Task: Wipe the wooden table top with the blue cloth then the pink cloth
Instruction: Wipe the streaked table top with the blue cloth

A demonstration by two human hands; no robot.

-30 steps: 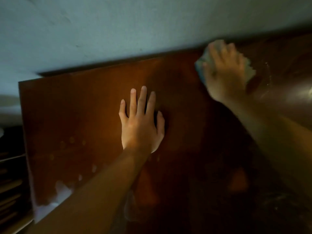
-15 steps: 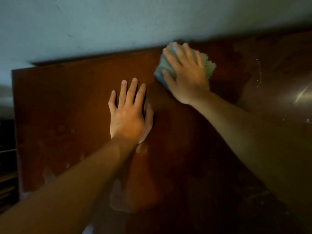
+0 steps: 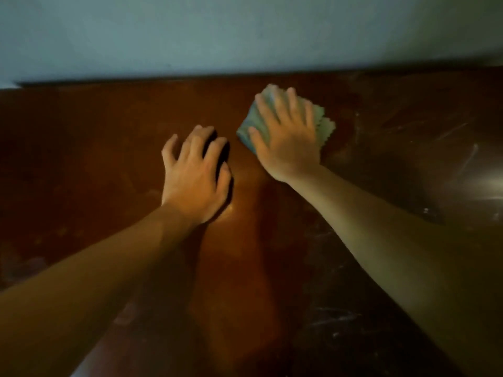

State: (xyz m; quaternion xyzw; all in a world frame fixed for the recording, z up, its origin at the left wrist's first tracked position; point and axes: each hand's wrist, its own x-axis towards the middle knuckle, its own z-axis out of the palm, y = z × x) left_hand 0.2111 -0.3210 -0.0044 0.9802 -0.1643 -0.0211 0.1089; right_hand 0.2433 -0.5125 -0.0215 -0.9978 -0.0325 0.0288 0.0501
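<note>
Table top (image 3: 381,268) far edge meets wall (image 3: 245,31) just beyond blue cloth (image 3: 251,123).

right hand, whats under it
The folded blue cloth lies under the right hand, pressed flat on the wooden table top. Its edges show on both sides of the hand; the cloth's middle and the wood beneath are covered.
</note>
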